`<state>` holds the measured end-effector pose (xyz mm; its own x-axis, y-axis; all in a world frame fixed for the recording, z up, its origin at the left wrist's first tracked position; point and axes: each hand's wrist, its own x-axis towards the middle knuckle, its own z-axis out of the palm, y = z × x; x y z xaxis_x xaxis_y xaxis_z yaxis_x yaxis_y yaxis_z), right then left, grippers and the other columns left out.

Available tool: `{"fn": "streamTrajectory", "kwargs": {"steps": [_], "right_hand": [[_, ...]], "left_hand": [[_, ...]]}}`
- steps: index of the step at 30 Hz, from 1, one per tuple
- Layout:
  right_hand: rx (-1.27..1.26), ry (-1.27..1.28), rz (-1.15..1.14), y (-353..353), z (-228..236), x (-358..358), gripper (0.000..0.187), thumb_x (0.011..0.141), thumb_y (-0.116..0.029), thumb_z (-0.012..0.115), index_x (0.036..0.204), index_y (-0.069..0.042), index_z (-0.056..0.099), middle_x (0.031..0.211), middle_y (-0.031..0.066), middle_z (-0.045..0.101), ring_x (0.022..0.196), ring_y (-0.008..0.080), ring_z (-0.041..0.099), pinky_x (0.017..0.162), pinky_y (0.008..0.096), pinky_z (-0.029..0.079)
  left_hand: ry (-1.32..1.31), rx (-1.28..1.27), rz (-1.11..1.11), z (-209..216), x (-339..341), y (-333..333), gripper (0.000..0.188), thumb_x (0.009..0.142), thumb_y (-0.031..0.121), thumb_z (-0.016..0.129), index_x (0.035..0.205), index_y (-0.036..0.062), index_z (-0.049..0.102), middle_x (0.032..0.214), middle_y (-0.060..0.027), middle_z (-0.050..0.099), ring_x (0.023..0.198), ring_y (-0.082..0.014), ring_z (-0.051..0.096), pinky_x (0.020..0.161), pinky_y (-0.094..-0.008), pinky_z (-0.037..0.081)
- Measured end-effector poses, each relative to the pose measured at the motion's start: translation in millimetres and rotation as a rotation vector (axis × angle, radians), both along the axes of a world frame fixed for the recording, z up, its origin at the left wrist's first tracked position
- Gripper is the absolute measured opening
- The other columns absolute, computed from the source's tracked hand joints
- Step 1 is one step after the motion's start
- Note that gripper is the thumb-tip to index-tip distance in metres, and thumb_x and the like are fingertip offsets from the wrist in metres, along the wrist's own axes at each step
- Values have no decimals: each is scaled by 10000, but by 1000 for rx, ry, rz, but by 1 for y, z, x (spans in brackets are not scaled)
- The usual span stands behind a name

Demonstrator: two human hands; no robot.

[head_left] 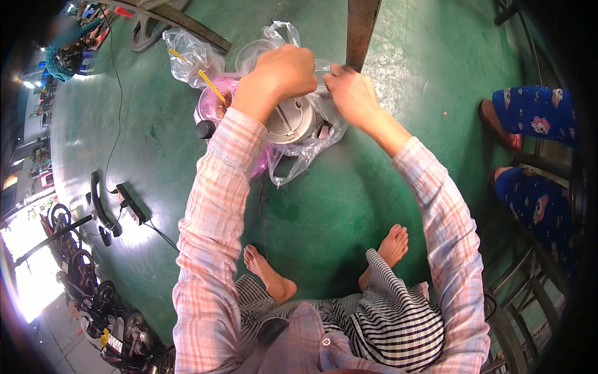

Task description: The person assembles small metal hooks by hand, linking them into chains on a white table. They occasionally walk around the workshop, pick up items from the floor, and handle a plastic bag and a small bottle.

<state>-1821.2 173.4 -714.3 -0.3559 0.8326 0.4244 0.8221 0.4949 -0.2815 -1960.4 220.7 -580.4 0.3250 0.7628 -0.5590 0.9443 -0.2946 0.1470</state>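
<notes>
On the green floor a round white lidded container (291,121) sits inside a clear plastic bag (305,159), whose film spreads around it. My left hand (283,71) is closed in a fist above the container, at the bag's gathered film; its fingertips are hidden. To its right my right hand (354,96) pinches the bag's upper edge between thumb and fingers. Partly behind my left forearm stands a pink plastic bag (205,106) with a cup in it and a yellow straw (213,87). A black bottle cap (205,129) shows beside that bag.
Another clear bag (194,59) with a yellow straw lies at the far left. A metal table leg (362,34) stands just beyond my right hand. A power strip (132,204) with cords lies on the left. A person's legs in blue patterned trousers (536,115) are at the right.
</notes>
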Motion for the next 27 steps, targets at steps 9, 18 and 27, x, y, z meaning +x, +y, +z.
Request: {"fn": "streamTrajectory", "kwargs": {"steps": [9, 18, 27], "right_hand": [[-446, 391, -24, 2, 30, 12, 98, 776, -44, 617, 864, -16, 649, 776, 130, 678, 763, 320, 654, 680, 388, 508], [-577, 508, -23, -11, 17, 19, 255, 761, -160, 668, 942, 20, 668, 924, 198, 667, 859, 353, 647, 754, 408, 503], [-596, 661, -104, -11, -8, 14, 264, 768, -148, 651, 948, 45, 657, 946, 201, 656, 896, 361, 628, 793, 402, 492]], "left_hand": [[-99, -134, -237, -26, -7, 38, 381, 662, 222, 729, 1030, 121, 719, 975, -171, 688, 930, -318, 646, 856, -380, 494], [-294, -179, -409, -77, -21, 63, 305, 677, 215, 752, 961, 107, 730, 980, -96, 675, 868, -251, 642, 772, -351, 502], [-310, -18, -539, -82, -17, 63, 246, 681, 195, 746, 877, 63, 678, 992, -41, 636, 906, -247, 626, 771, -369, 501]]}}
